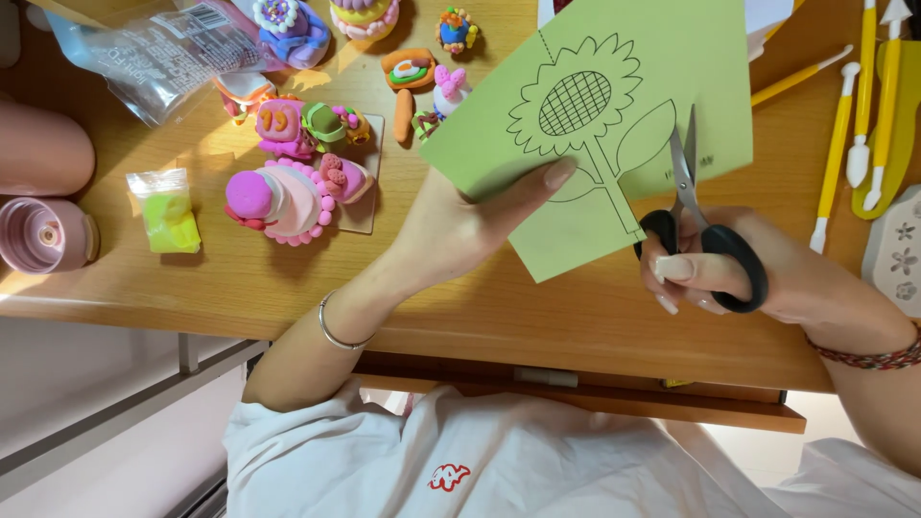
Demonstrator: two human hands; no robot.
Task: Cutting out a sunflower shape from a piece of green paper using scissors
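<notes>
My left hand (460, 230) pinches a light green sheet of paper (672, 58) above the wooden desk, thumb on its lower edge. A sunflower outline with a hatched centre, stem and leaves is drawn on the sheet. My right hand (739, 269) grips black-handled scissors (700, 230), fingers through the loops. The blades point up into the paper beside the stem and right leaf.
Several small colourful clay figures (288, 192) stand on the wooden desk (537, 317) at the left. A bag of yellow-green clay (168, 211), a clear plastic bag (153, 53) and a pink round lid (43, 235) lie nearby. Yellow modelling tools (863, 96) lie at the right.
</notes>
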